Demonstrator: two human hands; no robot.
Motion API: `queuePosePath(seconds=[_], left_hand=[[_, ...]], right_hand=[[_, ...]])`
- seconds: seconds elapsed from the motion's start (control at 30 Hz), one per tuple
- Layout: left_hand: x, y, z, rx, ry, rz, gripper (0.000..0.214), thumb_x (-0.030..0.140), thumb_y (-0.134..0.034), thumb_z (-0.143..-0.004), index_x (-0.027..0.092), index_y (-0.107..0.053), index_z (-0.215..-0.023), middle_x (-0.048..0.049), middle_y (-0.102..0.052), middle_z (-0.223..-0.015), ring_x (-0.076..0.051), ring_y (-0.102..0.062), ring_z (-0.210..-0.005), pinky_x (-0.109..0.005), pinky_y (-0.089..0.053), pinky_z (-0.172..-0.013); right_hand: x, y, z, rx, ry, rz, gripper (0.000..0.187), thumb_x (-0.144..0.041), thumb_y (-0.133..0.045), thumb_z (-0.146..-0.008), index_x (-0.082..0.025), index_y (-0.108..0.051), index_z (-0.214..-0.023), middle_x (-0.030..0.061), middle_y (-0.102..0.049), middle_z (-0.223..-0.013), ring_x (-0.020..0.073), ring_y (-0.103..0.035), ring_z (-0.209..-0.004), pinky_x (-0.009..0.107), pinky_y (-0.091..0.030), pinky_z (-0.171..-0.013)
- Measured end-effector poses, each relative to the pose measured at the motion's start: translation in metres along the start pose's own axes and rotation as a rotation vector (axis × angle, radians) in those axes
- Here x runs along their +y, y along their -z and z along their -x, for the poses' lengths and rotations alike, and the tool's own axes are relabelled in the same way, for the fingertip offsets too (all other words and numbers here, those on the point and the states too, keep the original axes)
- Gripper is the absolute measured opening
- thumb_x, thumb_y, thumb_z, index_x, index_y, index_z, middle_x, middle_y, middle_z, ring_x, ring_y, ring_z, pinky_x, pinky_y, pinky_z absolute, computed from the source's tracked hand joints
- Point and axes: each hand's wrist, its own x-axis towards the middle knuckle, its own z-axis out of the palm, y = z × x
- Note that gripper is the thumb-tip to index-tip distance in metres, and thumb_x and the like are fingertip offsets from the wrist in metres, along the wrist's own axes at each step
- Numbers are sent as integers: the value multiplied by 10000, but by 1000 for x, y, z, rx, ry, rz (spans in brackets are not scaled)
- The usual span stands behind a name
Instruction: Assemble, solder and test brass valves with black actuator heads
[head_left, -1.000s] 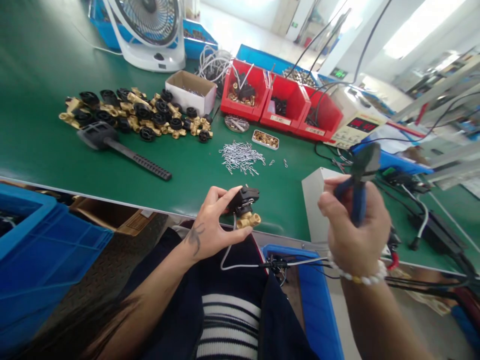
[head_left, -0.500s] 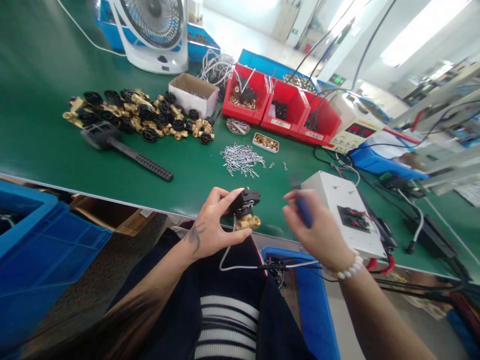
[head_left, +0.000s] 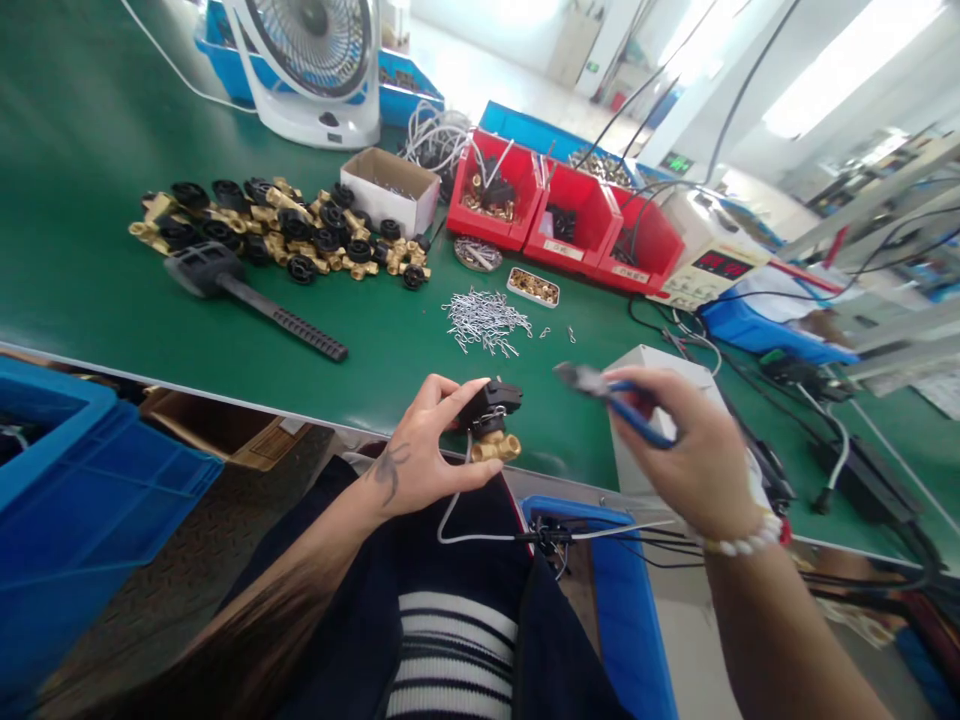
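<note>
Near the table's front edge, my left hand (head_left: 431, 445) is closed round a brass valve with a black housing (head_left: 491, 405). Its brass body (head_left: 496, 447) points downward, and a metal clip shows at the neck. A grey cable (head_left: 480, 538) hangs below the part. To the right, my right hand (head_left: 694, 450) grips a pair of pliers with blue handles (head_left: 641, 420). The plier jaws (head_left: 581, 378) point left over the green table, apart from the valve and slightly blurred. Beyond both hands lies a pile of metal spring clips (head_left: 486, 320).
A black mallet (head_left: 277, 315) lies left, before a heap of brass valves (head_left: 300, 225). Behind stand a white fan (head_left: 319, 120), a small carton (head_left: 390, 195), red bins (head_left: 574, 220) and a tray of brass pieces (head_left: 533, 286). A grey metal box (head_left: 675, 365) sits right.
My right hand has shifted right, and the pliers in it now show clearly with their jaws pointing left. My left hand and the valve have stayed almost still.
</note>
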Motion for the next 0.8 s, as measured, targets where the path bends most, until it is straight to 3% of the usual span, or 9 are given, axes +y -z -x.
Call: queuePosePath(seconds=[0.07, 0.13, 0.23, 0.3, 0.47, 0.5, 0.6, 0.67, 0.8], left_hand=[[-1, 0, 0, 7, -17, -1, 719, 309, -753, -732, 233, -490, -1397, -44, -460, -1076, -201, -529, -1040, -345, -588, -867], [-1, 0, 1, 4, -16, -6, 723, 313, -753, -735, 230, -487, -1402, -47, -460, -1081, -203, -528, -1041, -347, -588, -869], [-1, 0, 2, -14, 8, 7, 728, 323, -755, -735, 224, -484, -1404, -51, -459, -1091, -208, -533, -1054, -357, -589, -886], [-2, 1, 3, -15, 15, 25, 726, 324, -753, -737, 235, -481, -1404, -49, -459, -1094, -207, -537, -1056, -364, -590, -895], [-4, 0, 2, -29, -4, 15, 750, 322, -760, -742, 259, -455, -1425, -52, -458, -1116, -212, -533, -1081, -369, -590, -896], [-4, 0, 2, -31, -7, 8, 749, 322, -759, -744, 256, -454, -1425, -53, -458, -1115, -212, -533, -1081, -369, -589, -897], [-4, 1, 1, -39, -8, -3, 741, 328, -758, -747, 244, -460, -1420, -53, -462, -1112, -210, -539, -1072, -359, -589, -894], [-4, 1, 2, -43, -3, -4, 739, 332, -756, -750, 234, -460, -1420, -55, -465, -1111, -210, -538, -1072, -355, -588, -895], [-3, 2, 2, -33, -23, -5, 729, 329, -748, -759, 237, -457, -1421, -55, -465, -1115, -210, -533, -1074, -361, -588, -894]], right_hand=[[1, -3, 0, 413, -31, -122, 159, -221, -604, -869, -250, -602, -1025, -28, -547, -749, 133, -531, -603, 286, -470, -609], [2, -10, 4, 510, -27, -207, 176, -196, -578, -873, -256, -567, -1039, -37, -523, -742, 121, -514, -564, 267, -453, -563], [4, -15, 8, -63, 23, -77, 169, -171, -586, -828, -235, -602, -984, 0, -609, -774, 148, -578, -606, 273, -465, -552], [5, -9, 6, -235, 22, 31, 149, -183, -606, -814, -223, -631, -955, 16, -638, -786, 170, -602, -654, 295, -482, -593], [3, -3, 0, 616, -73, -199, 147, -185, -585, -872, -247, -554, -1001, -45, -508, -718, 116, -503, -542, 270, -438, -564], [2, -6, 2, 582, -59, -219, 160, -166, -576, -865, -252, -548, -997, -49, -503, -707, 112, -489, -521, 262, -429, -544], [0, -12, 7, -50, -2, -82, 174, -131, -581, -811, -240, -590, -946, -15, -594, -737, 136, -547, -565, 267, -446, -540], [-1, -10, 7, -255, 0, -12, 147, -149, -589, -813, -228, -617, -934, 8, -632, -770, 158, -587, -636, 285, -473, -587], [1, -8, 3, 400, -91, -98, 116, -233, -544, -904, -240, -546, -1020, -7, -569, -792, 150, -552, -635, 295, -475, -604]])
